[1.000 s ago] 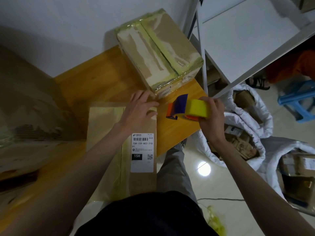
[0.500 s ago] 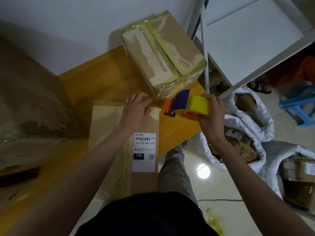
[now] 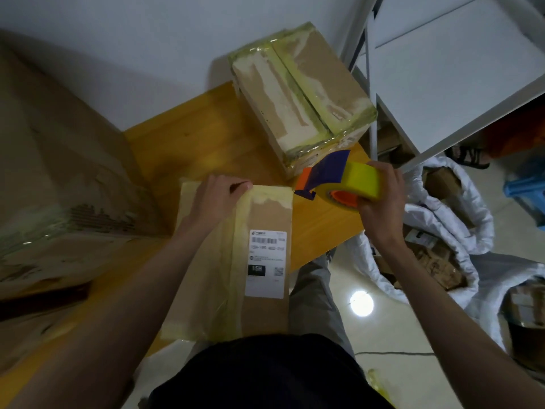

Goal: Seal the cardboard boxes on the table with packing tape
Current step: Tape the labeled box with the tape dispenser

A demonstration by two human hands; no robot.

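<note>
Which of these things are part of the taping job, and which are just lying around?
Part of the job:
- tape dispenser, held in the right hand
- labelled box, under the left hand
- taped box behind it

Lying about:
- white sacks of parcels
- blue stool
- white shelf
</note>
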